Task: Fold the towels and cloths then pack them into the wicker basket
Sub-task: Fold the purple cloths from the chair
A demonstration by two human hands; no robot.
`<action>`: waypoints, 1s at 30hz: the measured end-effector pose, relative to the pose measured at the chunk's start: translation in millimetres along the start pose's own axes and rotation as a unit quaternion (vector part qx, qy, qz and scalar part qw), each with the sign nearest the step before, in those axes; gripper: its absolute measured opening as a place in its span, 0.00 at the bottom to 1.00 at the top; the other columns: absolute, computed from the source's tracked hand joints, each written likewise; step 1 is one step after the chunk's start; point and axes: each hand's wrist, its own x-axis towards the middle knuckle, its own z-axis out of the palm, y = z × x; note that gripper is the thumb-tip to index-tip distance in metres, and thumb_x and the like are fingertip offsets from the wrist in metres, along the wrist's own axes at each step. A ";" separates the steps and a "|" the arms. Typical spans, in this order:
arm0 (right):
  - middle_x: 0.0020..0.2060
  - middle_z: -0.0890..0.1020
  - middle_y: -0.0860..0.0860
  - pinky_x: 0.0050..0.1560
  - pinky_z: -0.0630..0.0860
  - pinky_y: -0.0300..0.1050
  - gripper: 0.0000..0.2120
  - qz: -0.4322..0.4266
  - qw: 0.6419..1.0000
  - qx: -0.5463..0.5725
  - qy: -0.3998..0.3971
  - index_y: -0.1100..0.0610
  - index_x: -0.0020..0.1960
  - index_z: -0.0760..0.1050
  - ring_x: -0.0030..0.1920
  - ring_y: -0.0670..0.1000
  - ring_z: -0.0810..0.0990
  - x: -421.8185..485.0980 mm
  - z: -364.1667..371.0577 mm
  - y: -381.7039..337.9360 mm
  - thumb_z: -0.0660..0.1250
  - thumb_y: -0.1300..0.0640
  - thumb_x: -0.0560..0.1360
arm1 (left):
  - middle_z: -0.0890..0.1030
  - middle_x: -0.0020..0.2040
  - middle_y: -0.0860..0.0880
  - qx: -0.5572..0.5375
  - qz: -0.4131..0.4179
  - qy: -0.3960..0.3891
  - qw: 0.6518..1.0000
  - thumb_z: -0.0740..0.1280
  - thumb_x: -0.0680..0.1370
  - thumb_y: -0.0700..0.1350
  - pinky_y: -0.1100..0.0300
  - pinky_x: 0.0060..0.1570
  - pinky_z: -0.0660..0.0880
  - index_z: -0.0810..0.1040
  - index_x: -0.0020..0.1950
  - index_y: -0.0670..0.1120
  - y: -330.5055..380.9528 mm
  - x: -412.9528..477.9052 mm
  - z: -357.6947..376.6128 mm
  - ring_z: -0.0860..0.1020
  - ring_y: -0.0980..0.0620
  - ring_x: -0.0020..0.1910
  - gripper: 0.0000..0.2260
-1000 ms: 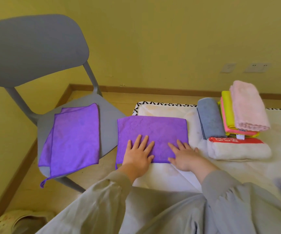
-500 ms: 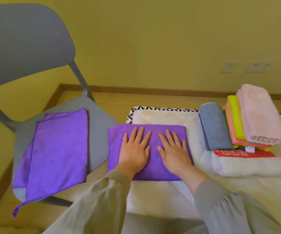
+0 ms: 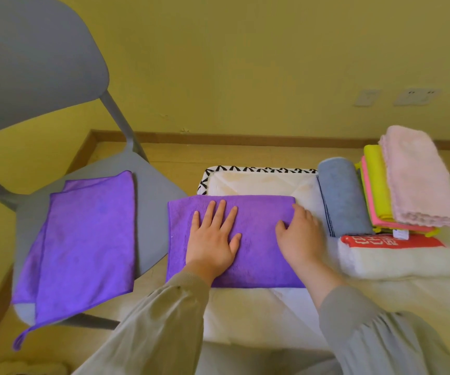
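Observation:
A folded purple cloth (image 3: 256, 212) lies on the white mat (image 3: 256, 182) in front of me. My left hand (image 3: 213, 239) presses flat on its middle with fingers spread. My right hand (image 3: 298, 234) rests on the cloth's right end, fingers bent at its right edge. A second purple cloth (image 3: 83, 244) lies loosely folded on the grey chair seat (image 3: 153, 201) to the left. At the right sit a grey folded towel (image 3: 343, 196), a stack of yellow and pink cloths topped by a pale pink towel (image 3: 418, 180), and a white towel with a red band (image 3: 397, 258). No wicker basket is in view.
The grey chair's back (image 3: 29, 66) rises at the upper left. A yellow wall with sockets (image 3: 416, 96) and a wooden skirting board run behind. The wooden floor (image 3: 218, 155) shows between chair and mat.
My right hand has slid from the cloth's middle to its right end. The left hand has stayed pressed flat near the middle. The view has shifted slightly.

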 end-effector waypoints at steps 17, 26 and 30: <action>0.39 0.78 0.53 0.35 0.68 0.42 0.03 0.102 0.925 0.359 -0.069 0.58 0.48 0.75 0.37 0.51 0.75 14.7 -4.7 -13.1 0.63 0.59 0.76 | 0.46 0.79 0.51 -0.005 0.001 0.019 1.000 0.41 0.78 0.61 0.45 0.74 0.39 0.45 0.78 0.55 -0.9 -1.0 3.8 0.43 0.48 0.78 0.29; 0.34 0.78 0.55 0.37 0.67 0.43 0.07 0.023 0.918 0.393 -0.048 0.61 0.43 0.79 0.34 0.50 0.71 10.3 -26.1 -21.0 0.64 0.63 0.76 | 0.45 0.79 0.50 -0.087 -0.001 -0.030 0.996 0.53 0.81 0.56 0.48 0.75 0.42 0.46 0.78 0.52 -2.1 -6.3 -16.0 0.44 0.50 0.77 0.28; 0.34 0.80 0.59 0.37 0.68 0.44 0.05 -0.058 0.920 0.384 -0.045 0.61 0.39 0.78 0.35 0.49 0.72 -3.4 -50.5 -37.9 0.67 0.64 0.74 | 0.58 0.77 0.47 -0.307 -0.051 0.069 0.948 0.63 0.79 0.46 0.57 0.74 0.52 0.56 0.77 0.45 6.8 -8.9 -56.0 0.55 0.49 0.76 0.28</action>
